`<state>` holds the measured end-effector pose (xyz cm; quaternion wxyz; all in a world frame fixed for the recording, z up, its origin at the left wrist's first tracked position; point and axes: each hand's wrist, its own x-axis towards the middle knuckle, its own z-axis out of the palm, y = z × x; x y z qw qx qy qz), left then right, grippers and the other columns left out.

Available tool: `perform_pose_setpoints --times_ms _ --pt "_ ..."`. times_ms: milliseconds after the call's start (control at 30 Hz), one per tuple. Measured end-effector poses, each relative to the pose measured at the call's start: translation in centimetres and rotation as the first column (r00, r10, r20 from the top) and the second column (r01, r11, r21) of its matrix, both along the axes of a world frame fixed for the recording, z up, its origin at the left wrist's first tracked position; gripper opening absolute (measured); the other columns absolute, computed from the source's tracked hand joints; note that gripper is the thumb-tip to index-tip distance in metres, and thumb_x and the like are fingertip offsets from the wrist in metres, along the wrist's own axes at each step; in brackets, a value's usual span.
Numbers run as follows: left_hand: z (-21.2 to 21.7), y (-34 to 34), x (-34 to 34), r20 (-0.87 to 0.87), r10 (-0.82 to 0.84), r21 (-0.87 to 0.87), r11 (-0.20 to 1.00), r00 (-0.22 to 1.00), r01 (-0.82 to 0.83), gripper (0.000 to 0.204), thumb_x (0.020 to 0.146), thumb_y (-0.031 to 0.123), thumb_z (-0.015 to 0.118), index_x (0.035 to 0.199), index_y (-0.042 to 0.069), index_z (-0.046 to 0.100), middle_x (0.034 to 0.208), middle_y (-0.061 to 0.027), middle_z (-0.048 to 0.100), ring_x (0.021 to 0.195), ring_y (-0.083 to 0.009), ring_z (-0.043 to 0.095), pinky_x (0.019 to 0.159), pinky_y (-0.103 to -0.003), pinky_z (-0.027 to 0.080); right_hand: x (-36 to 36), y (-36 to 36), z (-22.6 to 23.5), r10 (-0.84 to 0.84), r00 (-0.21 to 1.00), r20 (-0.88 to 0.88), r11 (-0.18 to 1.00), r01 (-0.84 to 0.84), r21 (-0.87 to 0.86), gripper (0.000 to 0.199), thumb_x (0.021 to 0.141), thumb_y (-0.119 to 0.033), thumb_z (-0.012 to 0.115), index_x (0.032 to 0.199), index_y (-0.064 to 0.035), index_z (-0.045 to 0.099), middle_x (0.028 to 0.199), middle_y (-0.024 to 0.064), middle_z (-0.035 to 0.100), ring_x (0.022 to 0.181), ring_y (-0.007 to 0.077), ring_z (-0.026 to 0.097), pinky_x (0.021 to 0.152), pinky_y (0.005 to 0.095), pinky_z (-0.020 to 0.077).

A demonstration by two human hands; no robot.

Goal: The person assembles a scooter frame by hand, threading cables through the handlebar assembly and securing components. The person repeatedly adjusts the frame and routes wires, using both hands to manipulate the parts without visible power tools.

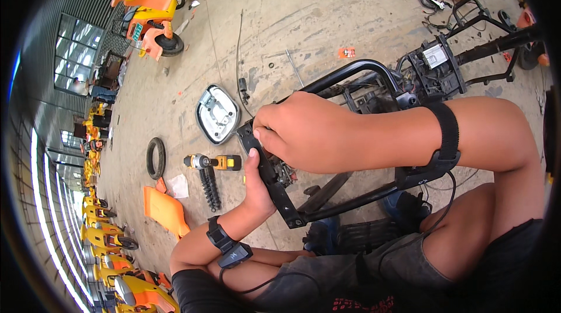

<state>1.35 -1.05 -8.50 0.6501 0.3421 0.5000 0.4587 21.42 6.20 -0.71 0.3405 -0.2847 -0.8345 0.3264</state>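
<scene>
A black tubular scooter frame (350,199) lies in front of me, with a flat black crossbar (270,181) at its left end. My left hand (257,191) grips this crossbar, its thumb along the near face and its fingers hidden behind. At the bar's upper end my right hand (307,132) is closed, thumb and fingers pinched together against the metal. Whatever is between those fingertips is too small or hidden to name. Wiring and a black box with a white label (435,55) sit on the frame farther right.
Left of the frame lie a yellow-and-black cordless impact wrench (225,162), a black coil-spring shock absorber (209,189), a tyre (155,158), an orange panel (165,211) and a grey-white scooter cover (218,114). A cable (239,50) stretches across the concrete. Yellow scooters (152,18) stand beyond.
</scene>
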Motion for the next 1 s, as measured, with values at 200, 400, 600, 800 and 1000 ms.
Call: perform_pose_setpoints --times_ms 200,400,600,800,1000 --pt "-0.1 -0.1 0.0 -0.007 0.037 -0.016 0.999 0.999 -0.037 0.061 0.100 0.060 0.037 0.116 0.005 0.057 0.095 -0.0082 0.066 0.081 -0.0194 0.065 0.071 -0.035 0.056 -1.8 1.2 -1.0 -0.014 1.000 0.018 0.977 0.010 0.213 0.015 0.074 -0.010 0.065 0.069 0.0024 0.071 0.065 0.0213 0.064 0.065 0.0386 0.068 0.061 0.0455 0.0551" --pt "-0.2 -0.2 0.0 -0.002 0.063 0.005 0.998 0.998 -0.063 0.062 0.099 0.062 0.038 0.115 0.005 0.057 0.096 -0.0082 0.067 0.080 -0.0197 0.065 0.071 -0.036 0.056 -3.4 1.4 0.0 0.002 1.000 0.005 1.000 -0.002 0.000 0.014 0.071 -0.009 0.065 0.071 0.0035 0.071 0.067 0.0231 0.065 0.066 0.0394 0.069 0.063 0.0450 0.0569" --pt "0.4 0.1 0.3 -0.006 0.023 0.009 1.000 1.000 -0.023 0.061 0.098 0.062 0.038 0.111 0.005 0.057 0.093 -0.0093 0.066 0.080 -0.0221 0.064 0.070 -0.036 0.055 -3.5 1.9 -0.1 -0.154 0.987 -0.043 0.982 0.148 -0.118 0.016 0.074 -0.010 0.064 0.074 0.0041 0.071 0.071 0.0266 0.066 0.071 0.0418 0.070 0.066 0.0457 0.0571" --pt "-0.4 0.3 0.2 0.053 0.052 -0.002 0.999 0.997 -0.052 0.061 0.098 0.062 0.039 0.111 0.005 0.057 0.100 -0.0109 0.064 0.087 -0.0236 0.064 0.067 -0.039 0.053 -3.4 3.4 0.4 -0.075 0.995 0.069 0.978 0.087 -0.192 0.028 0.090 -0.015 0.056 0.079 0.0073 0.067 0.069 0.0295 0.063 0.066 0.0443 0.066 0.065 0.0494 0.0544" --pt "-0.9 -0.4 -0.2 -0.035 0.100 0.028 0.995 0.994 -0.099 0.069 0.098 0.065 0.038 0.129 0.006 0.052 0.121 -0.0101 0.062 0.100 -0.0214 0.063 0.082 -0.036 0.054 -2.6 0.4 0.4 0.051 0.998 0.037 0.990 -0.055 0.129 0.016 0.076 -0.012 0.064 0.070 0.0024 0.068 0.071 0.0235 0.065 0.068 0.0400 0.068 0.062 0.0459 0.0558"
